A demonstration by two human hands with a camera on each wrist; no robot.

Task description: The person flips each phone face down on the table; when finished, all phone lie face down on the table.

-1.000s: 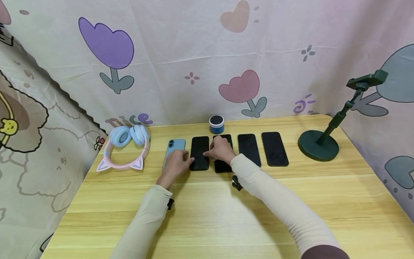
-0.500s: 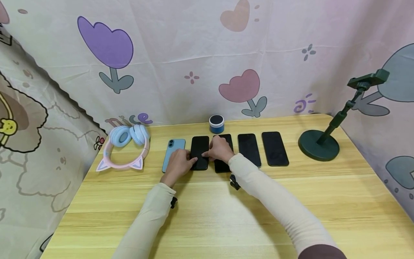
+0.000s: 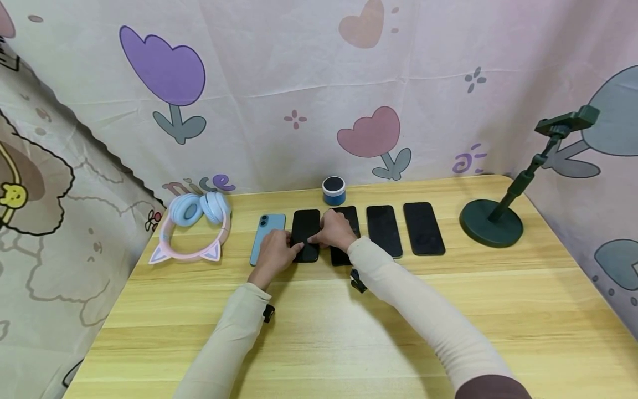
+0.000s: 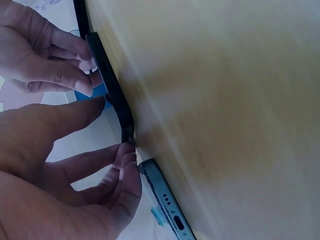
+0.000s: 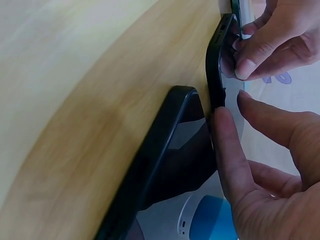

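Note:
Several phones lie in a row on the wooden table. Both hands are at the second from the left, a black phone [image 3: 305, 221] lying screen up. My left hand [image 3: 274, 252] pinches its left side, thumb over the screen and fingers curled at the edge. From the right, my right hand [image 3: 336, 230] holds the opposite side, index finger along the edge and thumb over the glass. The left wrist view shows the phone's bottom edge [image 4: 112, 85] between both hands. Left of it is a light blue phone [image 3: 269, 224]. Another black phone [image 3: 340, 256] lies partly hidden beneath my right hand.
Two more black phones [image 3: 384, 230] lie to the right. Pink-and-blue cat-ear headphones [image 3: 166, 235] rest at the far left. Behind the row stands a small blue-and-white cylinder [image 3: 334, 194] with a dark top. A dark green stand [image 3: 490, 224] with a round base is at the right.
The held black phone has shifted slightly left, and my right hand has moved left with it. My left hand has moved a little right, its thumb now further over the phone.

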